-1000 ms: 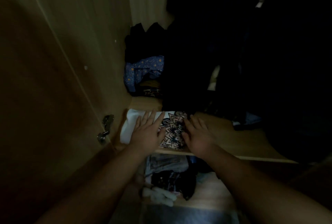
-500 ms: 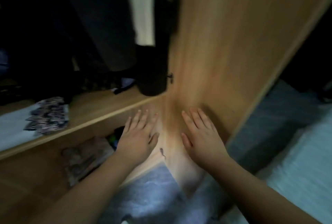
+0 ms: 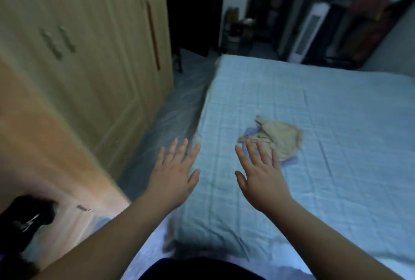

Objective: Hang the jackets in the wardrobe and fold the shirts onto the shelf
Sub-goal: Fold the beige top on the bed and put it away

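Left hand (image 3: 174,179): fingers spread, empty, over the bed (image 3: 336,136) edge.
Right hand (image 3: 258,177): fingers spread, empty.
Beige crumpled garment (image 3: 280,139): on the bed, just beyond the right fingertips, untouched; type unclear.
Wardrobe (image 3: 89,55): left of both hands.
Remaining, as judged: this garment, not yet put away.

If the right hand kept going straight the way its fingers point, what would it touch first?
Probably the crumpled beige garment on the bed; the right hand points at it, though depth is unclear.
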A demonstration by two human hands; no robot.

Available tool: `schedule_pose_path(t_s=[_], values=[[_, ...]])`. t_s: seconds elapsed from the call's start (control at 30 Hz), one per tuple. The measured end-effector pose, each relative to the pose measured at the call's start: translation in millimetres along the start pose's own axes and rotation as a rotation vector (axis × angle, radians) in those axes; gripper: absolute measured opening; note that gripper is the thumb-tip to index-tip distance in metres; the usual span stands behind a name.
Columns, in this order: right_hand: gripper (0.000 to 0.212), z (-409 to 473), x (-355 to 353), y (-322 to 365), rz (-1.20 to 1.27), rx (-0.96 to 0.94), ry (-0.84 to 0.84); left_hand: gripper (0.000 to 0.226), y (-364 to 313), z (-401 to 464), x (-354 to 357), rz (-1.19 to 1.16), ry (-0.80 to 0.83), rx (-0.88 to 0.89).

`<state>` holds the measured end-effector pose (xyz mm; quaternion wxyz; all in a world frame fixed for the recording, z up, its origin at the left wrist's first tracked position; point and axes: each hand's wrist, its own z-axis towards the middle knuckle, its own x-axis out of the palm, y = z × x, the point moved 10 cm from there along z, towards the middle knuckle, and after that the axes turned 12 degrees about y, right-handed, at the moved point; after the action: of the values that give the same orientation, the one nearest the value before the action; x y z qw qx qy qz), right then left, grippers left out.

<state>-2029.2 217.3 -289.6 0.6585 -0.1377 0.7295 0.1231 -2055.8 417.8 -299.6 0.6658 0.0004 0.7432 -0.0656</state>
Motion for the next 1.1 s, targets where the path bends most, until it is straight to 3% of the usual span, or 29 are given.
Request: schedule_pose_path(t_s=[0.2,0.43,0.9,1.1], values=[[0.064,-29.1,24.6,-78.3,0.041,0.171,0.017,0.066,-98.8,57.3,24.7,0.107,0.039,0.229],[0.063,-15.0,46.8,-151.9,0.030,0.262,0.085,0.064,-159.6,123.9,64.4,0.078,0.096,0.401],[0.064,123.7,127.9,-267.0,-0.017,0.235,0.307,0.063,-193.4,308.0,145.6,0.171,0.197,0.649],[0.064,165.7,186.5,-314.9,0.025,0.141,0.388,0.061,-199.6,368.0,192.2,0.163,0.212,0.714]])
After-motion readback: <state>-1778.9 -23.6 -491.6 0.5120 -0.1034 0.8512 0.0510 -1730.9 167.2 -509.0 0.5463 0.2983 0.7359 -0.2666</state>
